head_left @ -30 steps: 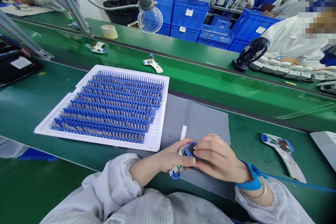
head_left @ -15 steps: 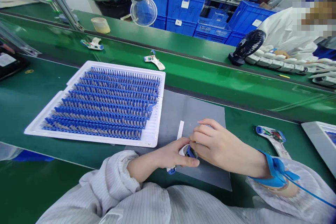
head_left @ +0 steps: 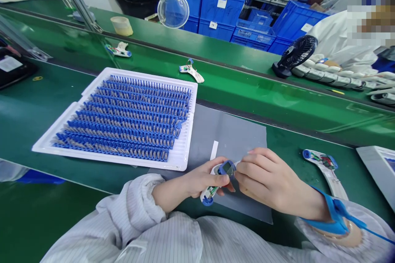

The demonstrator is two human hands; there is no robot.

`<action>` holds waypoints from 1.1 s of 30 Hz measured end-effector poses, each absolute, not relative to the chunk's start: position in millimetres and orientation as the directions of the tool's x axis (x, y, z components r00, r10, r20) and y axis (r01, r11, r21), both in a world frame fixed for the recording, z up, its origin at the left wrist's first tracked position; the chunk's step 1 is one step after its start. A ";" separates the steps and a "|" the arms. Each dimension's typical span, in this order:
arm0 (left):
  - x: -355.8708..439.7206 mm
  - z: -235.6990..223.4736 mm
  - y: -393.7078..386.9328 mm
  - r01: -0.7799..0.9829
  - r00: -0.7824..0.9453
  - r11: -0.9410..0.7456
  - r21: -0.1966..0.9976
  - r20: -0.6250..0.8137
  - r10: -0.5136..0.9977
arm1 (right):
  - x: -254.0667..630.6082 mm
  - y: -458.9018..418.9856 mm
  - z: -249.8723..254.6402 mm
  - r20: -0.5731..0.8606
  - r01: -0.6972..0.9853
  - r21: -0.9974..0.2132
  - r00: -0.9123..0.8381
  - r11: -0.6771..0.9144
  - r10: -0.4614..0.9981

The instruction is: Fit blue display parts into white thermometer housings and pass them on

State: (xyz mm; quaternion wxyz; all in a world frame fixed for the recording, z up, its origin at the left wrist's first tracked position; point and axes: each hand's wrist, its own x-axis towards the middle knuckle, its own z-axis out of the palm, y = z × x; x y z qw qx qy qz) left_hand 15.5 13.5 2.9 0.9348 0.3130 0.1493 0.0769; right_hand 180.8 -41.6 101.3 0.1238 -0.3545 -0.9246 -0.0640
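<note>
My left hand (head_left: 200, 177) is closed around an open white handheld device (head_left: 210, 192) with a blue-framed small screen (head_left: 227, 167) and a bare green circuit board. The screen faces up, and a blue round end points toward my body. Beside the screen's right edge, my right hand (head_left: 265, 176) has its thumb and fingers pinched together. A thin pale bit shows at those fingertips, too small to name. Both hands are above a grey mat (head_left: 240, 131). A white paper strip (head_left: 214, 150) lies on the mat just beyond my left hand.
On the left stands a white tray (head_left: 191, 131) of blue parts in rows. Similar open devices lie on the green belt (head_left: 234, 86), and another device (head_left: 327, 168) is at right. A white box edge (head_left: 370, 164), a fan (head_left: 296, 55) and a hanging lamp (head_left: 173, 10) surround the area.
My right hand has drawn back to the right, uncovering the device's screen. The device is now tilted with its screen in view. The open devices on the belt have shifted right.
</note>
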 end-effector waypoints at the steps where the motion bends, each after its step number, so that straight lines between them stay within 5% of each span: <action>1: 15.0 3.8 14.1 -0.056 0.943 0.795 0.604 -0.231 0.241 | 181.8 -43.3 99.0 0.305 0.668 0.009 -0.711 0.744 0.634; 6: 13.3 6.9 16.3 -0.062 0.937 0.801 0.595 -0.242 0.252 | 184.8 -46.8 83.3 0.435 0.632 -0.081 -0.673 0.770 0.598; 12: 13.4 7.3 16.1 -0.049 0.936 0.803 0.594 -0.253 0.244 | 183.8 -46.1 70.1 0.369 0.629 -0.226 -0.651 0.744 0.663; 17: 13.5 8.9 17.5 -0.046 0.943 0.792 0.608 -0.236 0.236 | 183.9 -46.1 61.8 0.456 0.641 -0.253 -0.581 0.724 0.674; 33: 15.8 4.3 15.4 -0.014 0.946 0.788 0.615 -0.247 0.209 | 183.9 -46.7 61.4 0.406 0.597 -0.379 -0.580 0.707 0.706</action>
